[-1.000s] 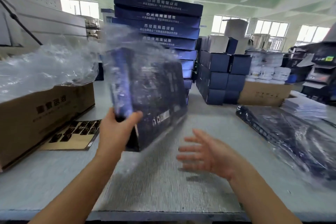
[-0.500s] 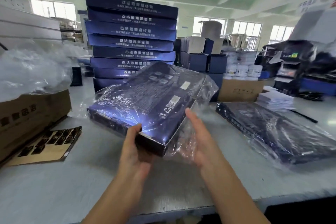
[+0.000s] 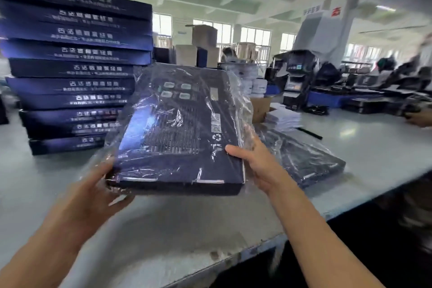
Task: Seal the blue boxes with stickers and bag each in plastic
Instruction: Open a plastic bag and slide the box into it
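Plastic, clear and crinkled: one bag (image 3: 243, 105) drawn over one dark blue box (image 3: 180, 133), held in the air above the table (image 3: 163, 229). The left hand (image 3: 93, 196) grips the near left corner through the film, thumb up the side and fingers curled beneath. The right hand (image 3: 259, 166) pinches the near right corner, thumb flat on the printed face, its fingers hidden below. A two-corner hold with the far end tilted up, probably so the box sits deep in the bag and the slack gathers where it can be checked. Whether a sticker seals the flap cannot be told, as the film glares and the front edge is dark. Just beside the right hand, on the table, lies a second box (image 3: 301, 159), already wrapped and flat; this is the likely spot for bagged pieces, within easy reach of a set-down. To the left stands a tall stack of blue boxes (image 3: 77, 70), bare of plastic, apparently the supply yet to be done. Beyond are a pile of white sheets (image 3: 282, 118) and an open brown carton (image 3: 260, 107). At the far right edge another person's hand (image 3: 418, 119) rests on the same table. Judged stage: bagging of this piece done or nearly so, with many remaining.
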